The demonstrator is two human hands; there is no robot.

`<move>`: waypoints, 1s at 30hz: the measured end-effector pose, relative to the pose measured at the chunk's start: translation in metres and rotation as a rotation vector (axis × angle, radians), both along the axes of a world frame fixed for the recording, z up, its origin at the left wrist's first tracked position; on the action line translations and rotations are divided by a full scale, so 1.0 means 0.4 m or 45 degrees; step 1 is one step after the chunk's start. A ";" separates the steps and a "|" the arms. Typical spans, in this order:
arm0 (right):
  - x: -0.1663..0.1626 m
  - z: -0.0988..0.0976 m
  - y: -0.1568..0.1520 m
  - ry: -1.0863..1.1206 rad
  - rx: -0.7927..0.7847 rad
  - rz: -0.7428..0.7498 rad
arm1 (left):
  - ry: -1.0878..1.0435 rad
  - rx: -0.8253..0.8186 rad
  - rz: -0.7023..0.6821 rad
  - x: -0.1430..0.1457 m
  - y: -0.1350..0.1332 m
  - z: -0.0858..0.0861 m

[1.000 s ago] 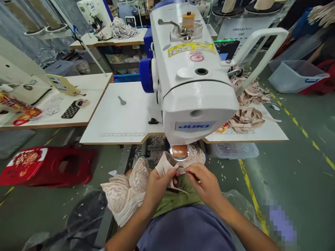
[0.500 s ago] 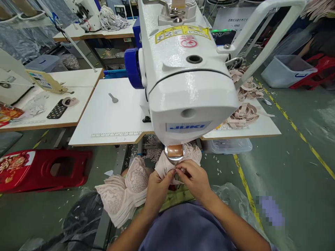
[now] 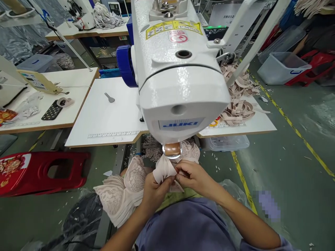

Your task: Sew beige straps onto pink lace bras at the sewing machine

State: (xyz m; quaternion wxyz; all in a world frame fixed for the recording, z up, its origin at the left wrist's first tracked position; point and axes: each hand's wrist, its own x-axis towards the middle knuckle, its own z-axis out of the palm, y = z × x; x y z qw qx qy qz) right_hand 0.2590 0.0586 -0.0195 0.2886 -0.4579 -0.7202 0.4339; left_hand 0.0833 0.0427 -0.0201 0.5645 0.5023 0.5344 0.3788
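A white JUKI sewing machine fills the middle of the view, its head pointing at me. Below its front end, a pale pink lace garment hangs down over my lap. My left hand is closed on a folded edge of the pink fabric just under the machine's round metal part. My right hand pinches the same fabric edge from the right, fingertips touching those of the left hand.
A white table carries the machine, with a heap of beige straps at its right. A second table stands left with a control box. A red stool lies on the floor; a grey bin sits far right.
The view has closed in on the machine. My hands rose a little toward the machine's front, and the fabric edge is now gathered up between both hands.
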 end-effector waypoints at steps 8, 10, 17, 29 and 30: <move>-0.009 -0.025 -0.020 -0.099 0.035 -0.120 | 0.049 -0.018 -0.062 0.001 0.012 0.010; 0.000 -0.024 -0.016 -0.072 -0.072 -0.129 | 0.146 0.090 -0.062 -0.002 0.015 0.015; 0.037 0.018 -0.003 -0.023 -0.270 -0.190 | 0.233 0.024 -0.288 -0.024 0.041 0.034; 0.039 0.058 0.003 -0.251 -0.124 -0.071 | 0.239 0.009 -0.348 -0.004 0.037 0.052; 0.042 0.058 0.009 -0.246 -0.139 -0.060 | 0.222 -0.008 -0.337 -0.005 0.040 0.051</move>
